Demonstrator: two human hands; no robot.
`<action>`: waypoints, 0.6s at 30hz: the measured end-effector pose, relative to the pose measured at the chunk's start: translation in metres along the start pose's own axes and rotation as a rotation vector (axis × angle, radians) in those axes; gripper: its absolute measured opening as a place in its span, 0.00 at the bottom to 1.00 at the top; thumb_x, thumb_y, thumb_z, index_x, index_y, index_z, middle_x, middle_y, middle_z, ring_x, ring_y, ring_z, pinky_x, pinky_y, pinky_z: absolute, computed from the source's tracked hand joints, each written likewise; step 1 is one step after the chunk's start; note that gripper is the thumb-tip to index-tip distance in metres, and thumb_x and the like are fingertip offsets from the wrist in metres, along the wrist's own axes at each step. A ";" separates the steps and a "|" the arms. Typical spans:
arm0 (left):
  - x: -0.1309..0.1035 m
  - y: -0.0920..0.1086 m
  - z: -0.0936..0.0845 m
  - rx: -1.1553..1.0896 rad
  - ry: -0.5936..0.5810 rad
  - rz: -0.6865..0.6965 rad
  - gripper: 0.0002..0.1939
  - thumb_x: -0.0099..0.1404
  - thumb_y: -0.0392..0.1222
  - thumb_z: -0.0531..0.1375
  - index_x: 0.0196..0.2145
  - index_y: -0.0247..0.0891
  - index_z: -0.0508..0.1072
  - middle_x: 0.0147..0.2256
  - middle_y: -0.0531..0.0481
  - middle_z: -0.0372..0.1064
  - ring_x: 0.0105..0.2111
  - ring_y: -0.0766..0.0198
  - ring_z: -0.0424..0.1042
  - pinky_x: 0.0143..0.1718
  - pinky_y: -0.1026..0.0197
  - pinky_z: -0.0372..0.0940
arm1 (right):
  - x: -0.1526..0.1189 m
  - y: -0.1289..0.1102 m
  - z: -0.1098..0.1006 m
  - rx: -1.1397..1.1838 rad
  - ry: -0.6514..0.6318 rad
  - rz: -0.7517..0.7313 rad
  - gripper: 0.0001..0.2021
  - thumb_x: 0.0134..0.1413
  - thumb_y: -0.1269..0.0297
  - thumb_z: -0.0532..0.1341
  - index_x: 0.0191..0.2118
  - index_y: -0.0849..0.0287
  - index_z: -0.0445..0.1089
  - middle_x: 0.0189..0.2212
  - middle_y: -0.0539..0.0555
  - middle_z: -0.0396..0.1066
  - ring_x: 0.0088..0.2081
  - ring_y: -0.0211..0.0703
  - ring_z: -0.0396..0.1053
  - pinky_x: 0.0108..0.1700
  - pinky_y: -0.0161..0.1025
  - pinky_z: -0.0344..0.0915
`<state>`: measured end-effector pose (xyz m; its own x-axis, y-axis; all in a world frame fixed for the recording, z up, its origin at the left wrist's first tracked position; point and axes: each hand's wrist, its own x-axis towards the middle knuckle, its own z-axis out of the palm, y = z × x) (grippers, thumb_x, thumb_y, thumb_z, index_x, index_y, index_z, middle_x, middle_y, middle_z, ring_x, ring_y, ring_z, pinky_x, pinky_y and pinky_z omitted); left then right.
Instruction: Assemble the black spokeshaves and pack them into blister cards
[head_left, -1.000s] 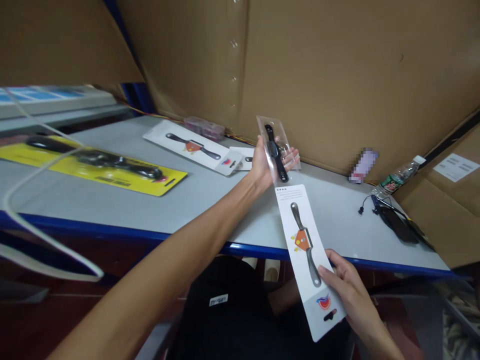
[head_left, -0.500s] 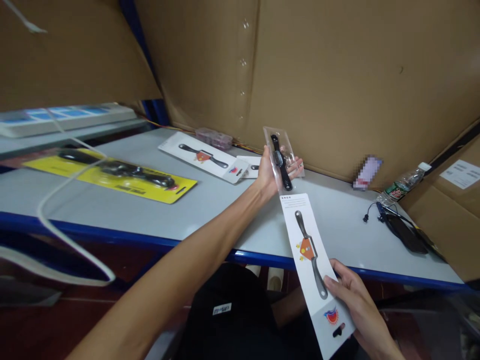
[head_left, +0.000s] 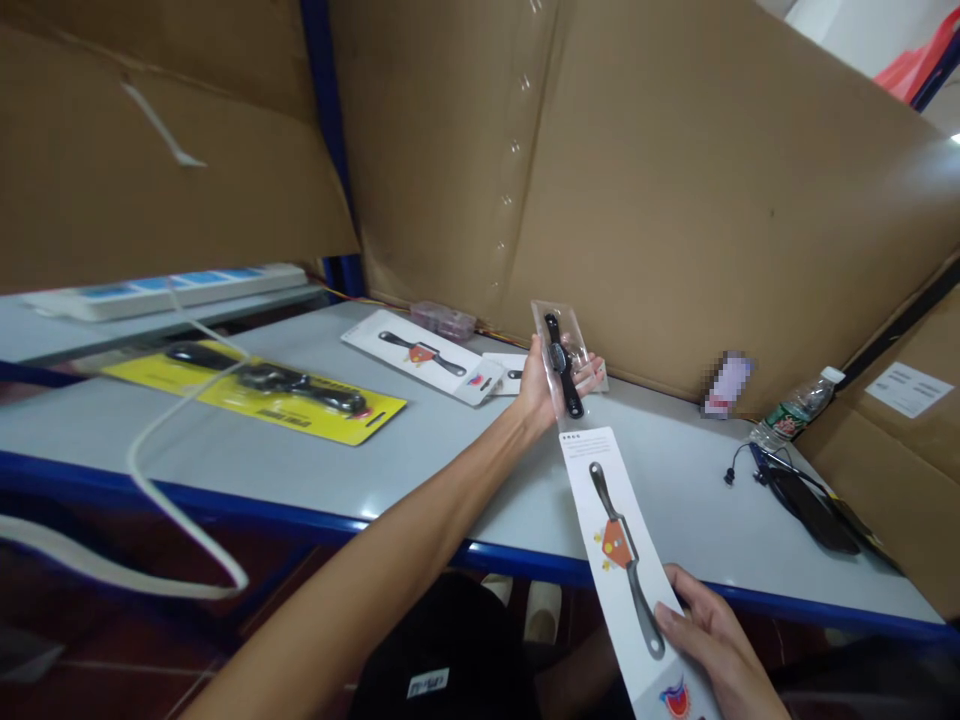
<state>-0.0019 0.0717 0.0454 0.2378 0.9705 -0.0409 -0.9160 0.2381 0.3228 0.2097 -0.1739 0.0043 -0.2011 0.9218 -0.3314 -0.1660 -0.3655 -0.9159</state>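
My left hand (head_left: 536, 385) is stretched out over the table. It supports a clear plastic blister tray (head_left: 577, 345) from behind, its fingers extended past the tray's right side. A black spokeshave (head_left: 558, 358) sits in that tray, tilted nearly upright. My right hand (head_left: 712, 630) grips the lower right edge of a white printed backing card (head_left: 600, 500), thumb in front. The card shows a picture of a spokeshave and a red and blue logo. Its top end lies just below the tray; I cannot tell whether they touch.
Another white card (head_left: 420, 355) and a yellow card pack with a black tool (head_left: 300, 415) lie on the grey table (head_left: 420, 470). A white cable (head_left: 161, 500) hangs at left. A plastic bottle (head_left: 799, 408) and sunglasses (head_left: 810, 510) are at right. Cardboard (head_left: 637, 180) walls the back.
The camera has tipped upward, so the table and both hands sit lower in view. Both hands keep their hold on the tray and the card, with little other movement.
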 end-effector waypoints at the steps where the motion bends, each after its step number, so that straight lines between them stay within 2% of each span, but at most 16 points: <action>1: 0.000 0.000 0.000 0.001 0.003 0.003 0.31 0.73 0.66 0.42 0.47 0.39 0.72 0.38 0.39 0.73 0.40 0.50 0.78 0.41 0.46 0.75 | 0.001 0.001 -0.002 -0.009 0.003 -0.006 0.25 0.47 0.49 0.74 0.47 0.59 0.75 0.29 0.52 0.76 0.25 0.37 0.71 0.28 0.30 0.65; 5: -0.002 0.000 0.000 0.020 -0.005 -0.001 0.31 0.74 0.65 0.42 0.47 0.39 0.72 0.39 0.38 0.74 0.40 0.49 0.78 0.39 0.47 0.75 | 0.010 0.009 -0.011 -0.048 -0.008 -0.055 0.26 0.46 0.48 0.74 0.46 0.61 0.76 0.31 0.55 0.77 0.28 0.41 0.73 0.33 0.34 0.68; 10: -0.002 -0.001 0.000 0.034 0.007 0.008 0.29 0.74 0.64 0.42 0.44 0.39 0.72 0.37 0.39 0.74 0.38 0.50 0.79 0.37 0.48 0.76 | 0.015 0.014 -0.012 -0.034 -0.006 -0.125 0.26 0.45 0.46 0.74 0.43 0.61 0.77 0.30 0.55 0.77 0.27 0.41 0.73 0.31 0.34 0.67; 15: -0.001 -0.003 -0.001 0.010 -0.025 -0.027 0.31 0.74 0.65 0.43 0.46 0.40 0.74 0.39 0.38 0.75 0.39 0.49 0.79 0.38 0.45 0.75 | 0.007 0.008 0.001 0.013 0.036 -0.053 0.26 0.44 0.50 0.75 0.46 0.60 0.76 0.27 0.52 0.76 0.24 0.37 0.71 0.30 0.32 0.67; 18: 0.000 -0.004 0.000 0.010 0.003 -0.020 0.32 0.73 0.66 0.41 0.51 0.41 0.72 0.38 0.38 0.74 0.38 0.50 0.78 0.38 0.47 0.75 | 0.003 0.005 0.005 0.025 0.075 -0.022 0.26 0.45 0.52 0.75 0.47 0.60 0.75 0.26 0.51 0.75 0.24 0.37 0.71 0.28 0.31 0.67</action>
<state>0.0013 0.0710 0.0439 0.2549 0.9657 -0.0499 -0.9079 0.2568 0.3312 0.2038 -0.1742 -0.0005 -0.1245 0.9363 -0.3283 -0.1936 -0.3474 -0.9175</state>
